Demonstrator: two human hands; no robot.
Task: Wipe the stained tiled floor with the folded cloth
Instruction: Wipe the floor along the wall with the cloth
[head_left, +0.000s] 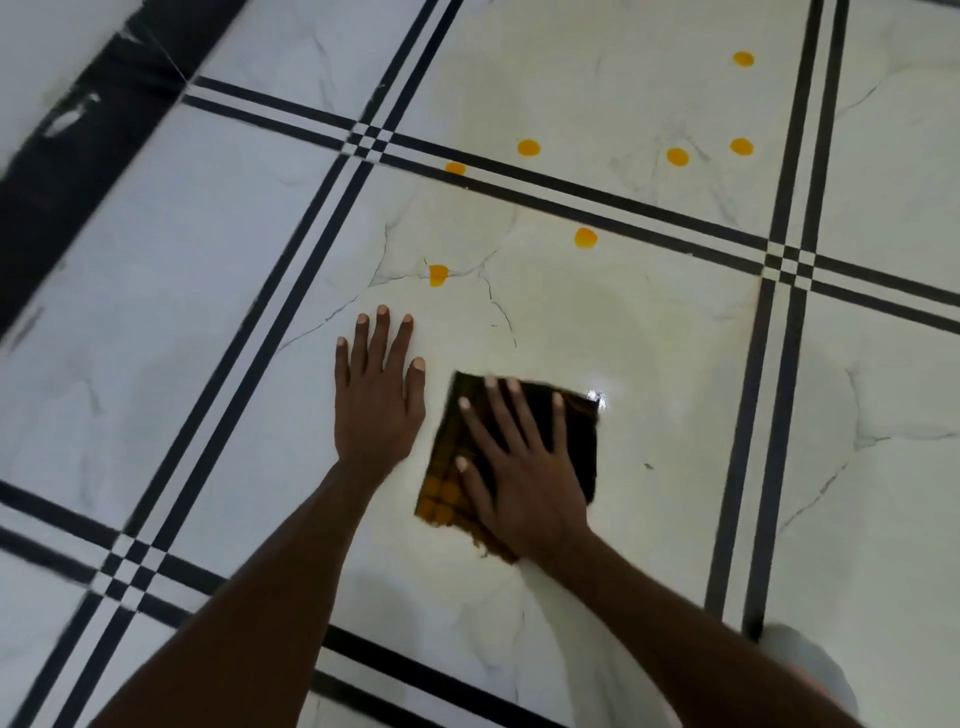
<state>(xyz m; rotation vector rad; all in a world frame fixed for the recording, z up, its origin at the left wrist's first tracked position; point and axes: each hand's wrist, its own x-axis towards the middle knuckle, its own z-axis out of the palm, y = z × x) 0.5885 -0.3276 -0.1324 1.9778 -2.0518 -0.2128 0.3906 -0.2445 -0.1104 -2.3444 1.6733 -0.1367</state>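
Note:
A folded dark brown and yellow checked cloth (576, 431) lies flat on the white marble-look tiled floor (649, 332). My right hand (519, 467) presses on top of it, palm down with fingers spread. My left hand (376, 395) rests flat on the bare tile just left of the cloth, fingers apart, holding nothing. Several round orange-yellow stains dot the floor beyond the hands: the nearest stain (438, 274) lies just above my left fingertips, another stain (585, 238) farther right, and more stains (677, 156) on the tile behind.
Paired black stripes (779, 395) border each tile and cross at the corners. A black skirting band (78, 156) runs along the wall at the far left. A pale cloth-covered knee (810, 670) shows at the bottom right.

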